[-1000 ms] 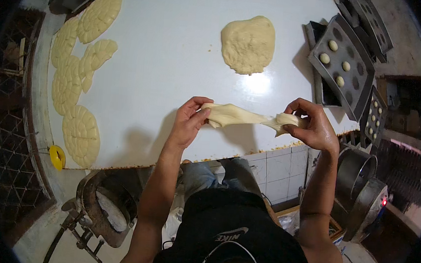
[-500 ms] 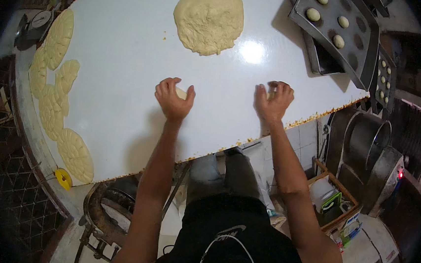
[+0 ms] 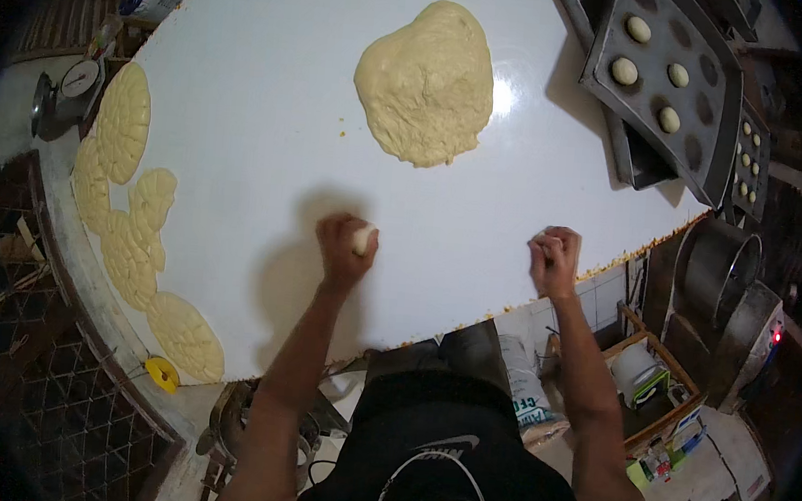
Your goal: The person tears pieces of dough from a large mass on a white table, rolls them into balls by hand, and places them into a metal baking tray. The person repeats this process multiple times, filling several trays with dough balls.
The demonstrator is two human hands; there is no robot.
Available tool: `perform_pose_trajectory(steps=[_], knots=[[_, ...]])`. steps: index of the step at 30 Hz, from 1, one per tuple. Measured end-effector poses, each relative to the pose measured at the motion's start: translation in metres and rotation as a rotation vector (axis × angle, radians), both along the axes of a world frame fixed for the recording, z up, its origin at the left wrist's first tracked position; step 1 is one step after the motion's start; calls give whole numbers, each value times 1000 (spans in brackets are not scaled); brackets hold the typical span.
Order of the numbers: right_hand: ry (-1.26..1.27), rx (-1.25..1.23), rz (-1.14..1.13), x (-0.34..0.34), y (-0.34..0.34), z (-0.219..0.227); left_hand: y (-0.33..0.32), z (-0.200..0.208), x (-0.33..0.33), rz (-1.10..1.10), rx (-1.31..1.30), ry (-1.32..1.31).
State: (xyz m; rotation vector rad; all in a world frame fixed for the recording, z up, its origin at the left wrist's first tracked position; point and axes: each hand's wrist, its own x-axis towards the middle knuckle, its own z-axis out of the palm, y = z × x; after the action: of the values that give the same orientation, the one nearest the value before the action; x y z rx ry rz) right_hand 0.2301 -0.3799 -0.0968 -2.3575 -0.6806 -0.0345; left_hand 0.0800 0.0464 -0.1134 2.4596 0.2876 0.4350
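My left hand (image 3: 343,246) is closed around a small pale dough ball (image 3: 362,238), which shows between thumb and fingers. A shadow spreads on the white table beneath and left of it. Further right, near the table's front edge, my right hand (image 3: 554,260) is curled with its fingers bent inward. A sliver of something pale shows at its fingers, apparently another dough ball, mostly hidden. Beyond both hands lies a large lump of dough (image 3: 425,83), smooth on top with a rough near edge.
Several flattened, scored dough pieces (image 3: 123,257) line the table's left edge, beside a yellow round object (image 3: 162,374) and a dial scale (image 3: 80,77). At the right, a dark metal tray (image 3: 654,87) holding several dough balls rests tilted on other trays. A metal pot (image 3: 715,275) stands below.
Both hands, flatter and more spread before, have curled up; the left now grips its dough ball off to the side. My view has shifted, so the table's contents appear lower and further right.
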Motion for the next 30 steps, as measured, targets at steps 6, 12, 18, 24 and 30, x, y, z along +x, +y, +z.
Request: perform_pose_trajectory(steps=[6,12,18,24,30], knots=[[-127,-52,-415,29,87,-1,-53,5,49,144,-36,-36],[-206,-222,-438,74,37,-4,12,10,85,364,149,-39],[-11,84,-90,6,11,4,12,-6,-9,129,-59,-5],[-127,29,-205,47,67,0,-57,-4,49,407,82,-85],[-146,-55,-61,84,0,0,-9,4,36,657,13,14]])
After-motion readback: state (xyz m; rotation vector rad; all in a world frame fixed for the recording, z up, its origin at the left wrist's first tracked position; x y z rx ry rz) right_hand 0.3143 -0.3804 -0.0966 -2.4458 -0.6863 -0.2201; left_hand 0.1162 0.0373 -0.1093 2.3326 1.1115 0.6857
